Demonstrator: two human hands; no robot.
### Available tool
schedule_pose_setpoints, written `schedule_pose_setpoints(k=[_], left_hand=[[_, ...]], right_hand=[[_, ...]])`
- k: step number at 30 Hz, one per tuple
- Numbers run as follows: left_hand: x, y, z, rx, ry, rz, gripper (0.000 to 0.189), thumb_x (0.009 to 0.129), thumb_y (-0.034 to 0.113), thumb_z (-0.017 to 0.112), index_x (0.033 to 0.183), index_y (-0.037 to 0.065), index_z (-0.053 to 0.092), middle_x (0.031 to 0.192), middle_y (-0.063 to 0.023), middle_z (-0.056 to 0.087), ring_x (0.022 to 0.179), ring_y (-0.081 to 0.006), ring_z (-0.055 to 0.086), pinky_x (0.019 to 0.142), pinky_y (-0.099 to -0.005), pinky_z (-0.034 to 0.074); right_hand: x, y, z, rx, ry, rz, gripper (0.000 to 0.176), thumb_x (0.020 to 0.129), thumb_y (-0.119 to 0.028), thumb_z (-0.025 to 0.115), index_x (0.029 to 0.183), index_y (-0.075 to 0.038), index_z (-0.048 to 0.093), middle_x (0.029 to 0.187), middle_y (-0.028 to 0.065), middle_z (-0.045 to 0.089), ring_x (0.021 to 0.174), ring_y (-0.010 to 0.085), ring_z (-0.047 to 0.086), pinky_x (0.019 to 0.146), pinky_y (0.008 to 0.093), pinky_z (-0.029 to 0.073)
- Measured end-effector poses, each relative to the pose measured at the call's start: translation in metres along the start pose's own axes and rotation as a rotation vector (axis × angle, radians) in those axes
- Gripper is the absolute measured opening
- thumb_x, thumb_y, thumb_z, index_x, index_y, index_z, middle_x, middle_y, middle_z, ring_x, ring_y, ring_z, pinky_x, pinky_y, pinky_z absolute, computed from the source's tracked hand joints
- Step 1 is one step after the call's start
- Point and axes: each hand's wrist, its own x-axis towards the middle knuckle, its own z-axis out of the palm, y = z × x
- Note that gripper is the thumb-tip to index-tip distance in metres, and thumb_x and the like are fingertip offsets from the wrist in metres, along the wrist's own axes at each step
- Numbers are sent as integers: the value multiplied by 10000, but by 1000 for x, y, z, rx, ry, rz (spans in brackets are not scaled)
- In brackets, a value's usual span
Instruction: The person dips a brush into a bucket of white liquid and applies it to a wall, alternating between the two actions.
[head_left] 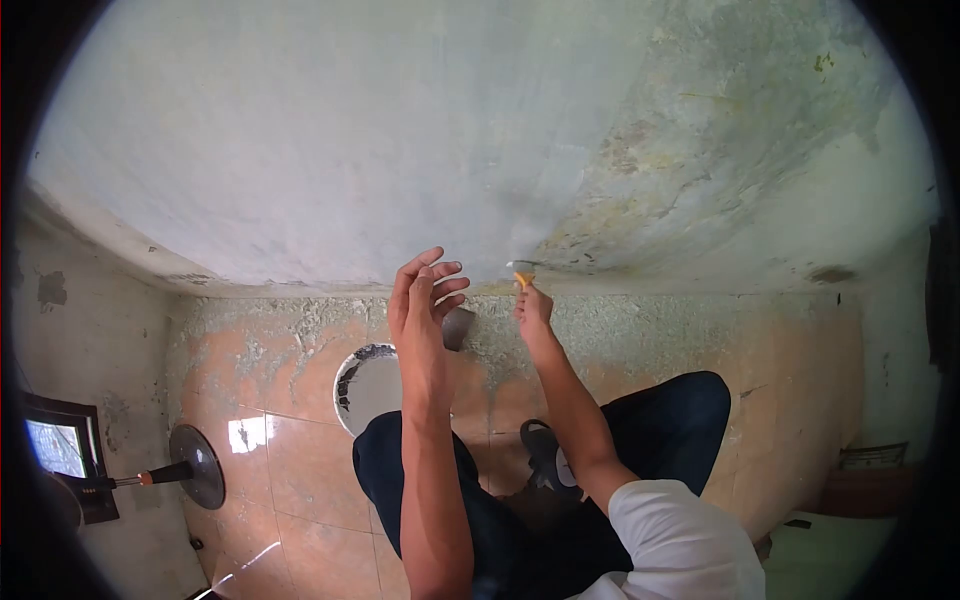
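Note:
My right hand (535,305) is closed around the yellow-orange handle of a putty knife (523,272). Its blade meets the low part of the wall (400,130), just above the floor, with a bit of whitish material on it. In front of the wall my left hand (428,290) is raised, fingers apart and slightly curled, holding nothing. Below that hand stands a round white bucket (340,395) with dark smears inside its rim and pale grey contents; my left forearm and knee hide part of it. The wall's right side has yellowish, stained, rough patches.
Flakes and dust (290,330) lie along the wall's foot on the orange tiles (310,470). A fan (198,467) with a round dark base stands at the left. My sandalled foot (550,455) is between my bent knees. A brownish object (457,328) sits behind the bucket.

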Motion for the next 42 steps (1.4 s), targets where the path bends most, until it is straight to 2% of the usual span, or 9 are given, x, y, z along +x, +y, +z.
schedule_pose_setpoints(k=[7,12,16,18,19,24,28,36,42], left_hand=[[3,0,-9,-11,38,22,361,1134,267,498,1364,29,640,1169,-90,705,1046,-183,676,939,-336,522],[1,0,-7,27,2,18,362,1132,263,494,1360,23,641,1166,-95,705,1052,-181,678,936,-337,523],[6,-2,-5,4,13,26,360,1131,261,495,1357,22,642,1166,-94,705,1052,-178,678,941,-335,520],[4,-3,-8,20,14,24,359,1131,261,497,1357,23,642,1167,-94,705,1052,-179,678,945,-336,520],[4,-3,-7,24,4,25,358,1130,260,498,1356,23,643,1166,-93,705,1050,-180,679,946,-337,521],[8,-1,-7,26,22,15,354,1128,253,498,1356,25,644,1161,-90,705,1048,-181,680,945,-341,523],[11,0,-7,24,26,17,355,1128,250,498,1355,20,643,1158,-93,705,1051,-182,677,944,-341,523],[7,-3,-7,7,-7,26,355,1127,260,508,1353,26,650,1151,-84,712,1036,-180,685,932,-334,525],[7,-4,-10,5,5,40,347,1128,271,514,1348,44,657,1150,-78,719,1039,-179,692,917,-327,527]], right_hand=[[-93,-23,-10,-30,-84,-433,368,1138,-392,567,1009,-74,701,647,-85,403,510,21,334,464,232,253],[-47,-19,4,-146,-156,-503,420,1141,-442,546,928,-89,628,634,-58,435,492,48,363,459,252,274],[47,80,-27,-452,68,-650,432,1131,-438,563,885,-89,627,640,-39,481,480,96,422,448,290,325],[42,95,-30,-391,109,29,486,1125,-441,556,866,-37,627,644,21,537,459,151,456,430,364,347],[43,94,-26,-381,111,33,486,1125,-441,556,866,-37,627,644,21,537,459,151,456,430,364,347],[50,45,-1,-148,-30,-15,431,1135,-399,555,888,-53,631,631,-8,491,439,132,426,413,326,314],[-68,-22,25,-130,-59,-131,372,1135,-403,564,882,-130,580,619,-70,387,466,50,325,428,274,236],[-188,-173,82,-28,-234,-770,387,1158,-392,526,908,-101,571,654,-105,388,500,2,291,449,233,215],[-81,-98,54,-125,-135,-678,445,1159,-426,509,839,-118,538,653,-84,418,513,29,369,457,250,286]])
